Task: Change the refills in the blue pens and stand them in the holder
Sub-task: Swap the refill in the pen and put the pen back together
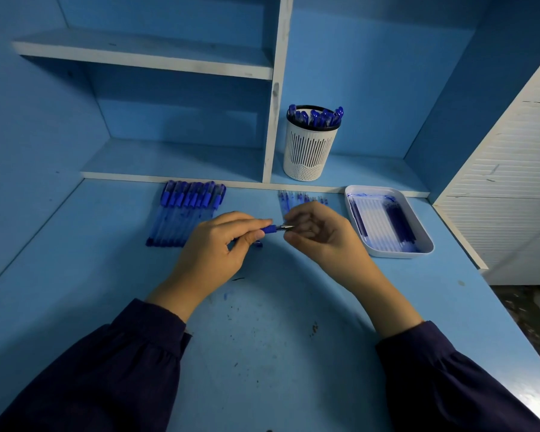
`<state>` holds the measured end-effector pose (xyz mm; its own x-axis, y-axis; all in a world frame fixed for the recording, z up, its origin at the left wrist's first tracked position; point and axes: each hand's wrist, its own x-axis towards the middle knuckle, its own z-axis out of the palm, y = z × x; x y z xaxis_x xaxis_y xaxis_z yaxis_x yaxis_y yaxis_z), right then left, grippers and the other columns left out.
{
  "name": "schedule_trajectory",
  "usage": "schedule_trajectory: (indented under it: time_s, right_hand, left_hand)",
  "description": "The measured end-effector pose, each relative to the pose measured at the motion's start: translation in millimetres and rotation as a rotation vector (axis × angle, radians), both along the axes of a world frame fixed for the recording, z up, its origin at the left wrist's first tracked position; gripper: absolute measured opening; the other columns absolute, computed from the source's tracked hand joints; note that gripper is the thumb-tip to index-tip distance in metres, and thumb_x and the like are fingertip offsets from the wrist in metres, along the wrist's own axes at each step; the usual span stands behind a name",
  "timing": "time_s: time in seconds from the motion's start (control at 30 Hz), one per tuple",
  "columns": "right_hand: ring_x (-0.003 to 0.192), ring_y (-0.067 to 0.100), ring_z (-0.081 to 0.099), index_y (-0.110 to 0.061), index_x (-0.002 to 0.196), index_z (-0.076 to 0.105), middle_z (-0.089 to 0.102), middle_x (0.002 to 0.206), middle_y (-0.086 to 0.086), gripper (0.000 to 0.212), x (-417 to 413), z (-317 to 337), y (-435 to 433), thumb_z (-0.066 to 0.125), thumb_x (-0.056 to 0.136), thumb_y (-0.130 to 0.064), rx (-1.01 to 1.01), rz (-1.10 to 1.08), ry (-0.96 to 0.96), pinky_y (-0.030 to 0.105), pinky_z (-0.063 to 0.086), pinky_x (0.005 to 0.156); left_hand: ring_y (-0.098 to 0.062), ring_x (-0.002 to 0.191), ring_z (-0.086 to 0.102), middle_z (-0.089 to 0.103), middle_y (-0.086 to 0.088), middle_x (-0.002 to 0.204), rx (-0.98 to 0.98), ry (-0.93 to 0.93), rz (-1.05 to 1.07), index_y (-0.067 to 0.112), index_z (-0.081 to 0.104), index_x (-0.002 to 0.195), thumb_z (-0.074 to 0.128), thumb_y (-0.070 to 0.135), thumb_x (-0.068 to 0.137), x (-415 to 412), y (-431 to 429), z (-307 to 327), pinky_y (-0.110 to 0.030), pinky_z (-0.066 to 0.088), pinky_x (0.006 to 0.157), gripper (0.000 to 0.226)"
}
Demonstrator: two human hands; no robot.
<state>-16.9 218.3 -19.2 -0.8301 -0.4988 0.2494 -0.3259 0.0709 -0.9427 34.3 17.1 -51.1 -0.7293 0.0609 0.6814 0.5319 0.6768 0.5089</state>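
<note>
**Blue pen up over the desk**

My left hand grips it by the barrel, metal tip pointing right. Right hand is curled at that tip, can't tell if it's pinching. White holder stands on the back ledge.

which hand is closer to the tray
Right. The right hand sits just left of the tray, at the tip of the pen; the left hand is farther left, gripping the pen.
</note>
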Motion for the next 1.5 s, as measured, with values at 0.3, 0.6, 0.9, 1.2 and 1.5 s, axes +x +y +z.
schedule_trajectory:
  time_s: [0.3, 0.6, 0.9, 1.2, 1.5]
  right_hand:
    - [0.072, 0.008, 0.06, -0.008, 0.099, 0.066, 0.066, 0.082, -0.001, 0.015, 1.0, 0.0, -0.3, 0.066, 0.087, 0.001, -0.002, 0.001, -0.019, 0.017, 0.047, 0.071]
    - [0.07, 0.015, 0.06, -0.009, 0.097, 0.067, 0.067, 0.078, 0.004, 0.009, 2.7, -0.5, -1.5, 0.068, 0.088, -0.011, 0.043, -0.016, 0.016, 0.021, 0.048, 0.066]
    - [0.064, 0.005, 0.058, -0.013, 0.092, 0.069, 0.066, 0.071, -0.007, 0.009, 1.4, -1.8, -2.4, 0.07, 0.086, -0.007, 0.065, -0.034, 0.05, 0.014, 0.045, 0.065]
    - [0.066, 0.0, 0.059, -0.013, 0.087, 0.07, 0.065, 0.073, -0.013, 0.013, 4.8, -3.9, -6.2, 0.07, 0.084, -0.001, 0.113, -0.129, 0.195, 0.01, 0.043, 0.068]
    - [0.072, 0.002, 0.063, -0.007, 0.1, 0.068, 0.069, 0.081, -0.002, 0.013, 7.4, -8.6, -22.5, 0.069, 0.086, -0.005, -0.033, -0.16, -0.107, 0.013, 0.048, 0.07]
  left_hand:
    - [-0.005, 0.082, 0.064, 0.07, 0.006, 0.095, -0.01, 0.0, -0.003, 0.014, 0.073, 0.114, 0.064, 0.015, 0.092, 0.9, 0.7, 0.8, -0.027, 0.055, 0.069, 0.024]
    - [-0.005, 0.082, 0.064, 0.071, 0.005, 0.095, -0.013, -0.01, -0.001, 0.014, 0.073, 0.115, 0.064, 0.016, 0.092, 1.7, -0.3, 0.9, -0.027, 0.055, 0.069, 0.024]
    - [-0.005, 0.081, 0.064, 0.071, 0.005, 0.094, -0.009, -0.01, -0.002, 0.013, 0.073, 0.114, 0.064, 0.015, 0.092, 1.1, -0.5, 0.5, -0.028, 0.055, 0.069, 0.024]
    - [-0.005, 0.079, 0.063, 0.07, 0.003, 0.09, 0.006, 0.004, 0.003, 0.011, 0.074, 0.109, 0.07, 0.005, 0.088, 2.0, 0.0, 1.4, -0.029, 0.054, 0.064, 0.023]
    - [-0.001, 0.085, 0.062, 0.07, 0.006, 0.094, 0.033, -0.041, 0.062, 0.012, 0.074, 0.111, 0.068, 0.008, 0.091, 0.0, -6.5, 3.2, -0.015, 0.05, 0.074, 0.021]
